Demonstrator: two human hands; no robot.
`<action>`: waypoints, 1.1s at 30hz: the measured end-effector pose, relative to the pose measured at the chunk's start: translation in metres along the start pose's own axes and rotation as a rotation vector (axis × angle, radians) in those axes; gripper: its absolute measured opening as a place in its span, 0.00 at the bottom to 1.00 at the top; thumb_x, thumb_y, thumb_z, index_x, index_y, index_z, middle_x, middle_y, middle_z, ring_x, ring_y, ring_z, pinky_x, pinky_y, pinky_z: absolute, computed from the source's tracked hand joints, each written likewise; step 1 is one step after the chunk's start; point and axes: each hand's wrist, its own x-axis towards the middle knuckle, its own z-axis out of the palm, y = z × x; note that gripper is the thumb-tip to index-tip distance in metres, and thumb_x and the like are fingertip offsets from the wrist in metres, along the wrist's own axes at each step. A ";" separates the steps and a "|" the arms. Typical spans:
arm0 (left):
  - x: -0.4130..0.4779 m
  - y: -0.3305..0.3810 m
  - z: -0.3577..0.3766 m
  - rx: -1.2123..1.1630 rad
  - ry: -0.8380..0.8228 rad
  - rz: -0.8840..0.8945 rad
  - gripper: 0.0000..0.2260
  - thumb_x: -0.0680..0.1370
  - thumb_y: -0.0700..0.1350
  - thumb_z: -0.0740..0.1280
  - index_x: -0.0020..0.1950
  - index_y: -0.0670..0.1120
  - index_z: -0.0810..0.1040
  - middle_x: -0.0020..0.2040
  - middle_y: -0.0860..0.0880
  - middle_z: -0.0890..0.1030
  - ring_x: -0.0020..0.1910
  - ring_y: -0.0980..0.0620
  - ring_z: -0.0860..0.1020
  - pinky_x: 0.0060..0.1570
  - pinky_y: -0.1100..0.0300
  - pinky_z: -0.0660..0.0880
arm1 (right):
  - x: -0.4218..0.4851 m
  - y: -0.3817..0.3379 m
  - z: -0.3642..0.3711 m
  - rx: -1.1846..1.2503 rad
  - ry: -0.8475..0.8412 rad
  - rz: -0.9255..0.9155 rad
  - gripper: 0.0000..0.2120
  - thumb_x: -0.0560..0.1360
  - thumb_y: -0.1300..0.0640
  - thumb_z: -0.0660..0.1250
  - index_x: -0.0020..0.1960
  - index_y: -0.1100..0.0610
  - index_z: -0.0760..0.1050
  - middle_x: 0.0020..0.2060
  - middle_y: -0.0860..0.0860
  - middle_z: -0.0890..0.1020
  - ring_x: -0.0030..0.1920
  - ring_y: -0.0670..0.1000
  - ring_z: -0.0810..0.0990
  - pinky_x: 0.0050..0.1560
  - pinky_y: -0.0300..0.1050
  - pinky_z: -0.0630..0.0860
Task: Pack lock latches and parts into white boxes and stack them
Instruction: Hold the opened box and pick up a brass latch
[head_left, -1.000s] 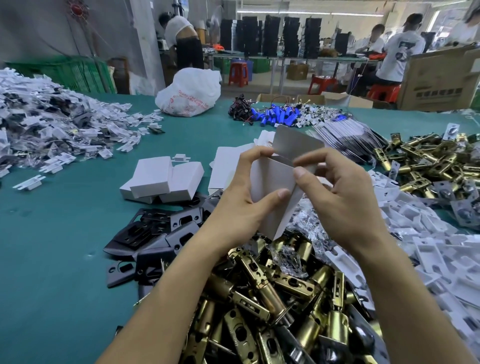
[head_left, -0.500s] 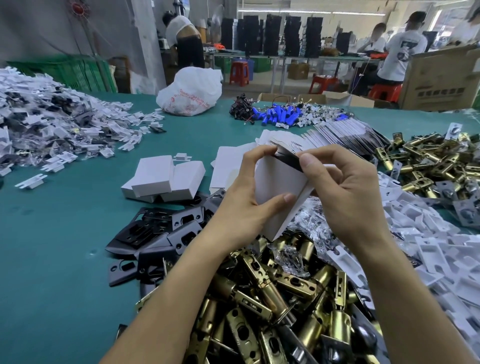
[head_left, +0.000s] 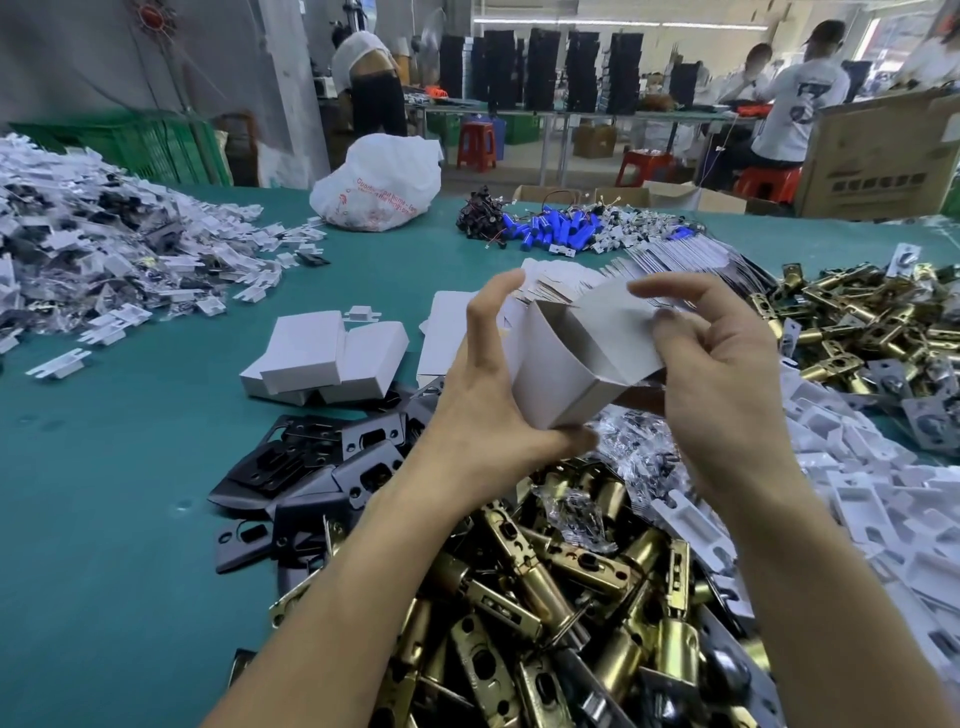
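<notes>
— Containers?
— Left of box (head_left: 566, 374): closed boxes (head_left: 322, 358), three by count, contents hidden. Box itself: open-topped, nothing seen inside, gripped by left hand (head_left: 488, 405) and right hand (head_left: 727, 395).
— Below box?
— Latches (head_left: 545, 597), heaped past counting, on green table (head_left: 104, 519). Beyond box: busy workshop.

Box (head_left: 566, 379): right end hidden behind right hand (head_left: 727, 384), lower left corner behind left hand (head_left: 483, 400). Inside seen only in part, so contents cannot be told. Right fingertips (head_left: 675, 286) blurred. Brass latch pile (head_left: 545, 613) cut off by bottom edge. White plastic heap (head_left: 78, 234) runs off left edge. Red print on bag (head_left: 379, 187) too small to read (a few letters only).
</notes>
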 end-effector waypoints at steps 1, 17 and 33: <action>0.000 -0.001 0.000 -0.003 0.021 0.007 0.46 0.65 0.45 0.82 0.66 0.69 0.52 0.56 0.54 0.72 0.50 0.57 0.78 0.43 0.69 0.77 | -0.001 -0.001 0.001 -0.037 -0.036 -0.040 0.18 0.82 0.65 0.58 0.47 0.48 0.81 0.39 0.51 0.81 0.36 0.54 0.79 0.35 0.52 0.84; 0.001 0.001 -0.003 -0.010 0.024 -0.008 0.37 0.67 0.51 0.80 0.65 0.72 0.61 0.62 0.53 0.73 0.56 0.56 0.77 0.45 0.67 0.79 | -0.007 -0.006 0.005 -0.223 -0.251 -0.158 0.05 0.78 0.52 0.68 0.44 0.51 0.75 0.37 0.49 0.78 0.41 0.58 0.82 0.39 0.64 0.80; 0.001 -0.005 -0.004 0.060 0.127 -0.091 0.49 0.64 0.48 0.83 0.71 0.75 0.54 0.65 0.54 0.69 0.57 0.58 0.74 0.34 0.75 0.72 | 0.003 -0.002 -0.014 -0.078 -0.111 0.088 0.02 0.79 0.61 0.66 0.49 0.56 0.73 0.42 0.58 0.83 0.36 0.56 0.86 0.36 0.50 0.84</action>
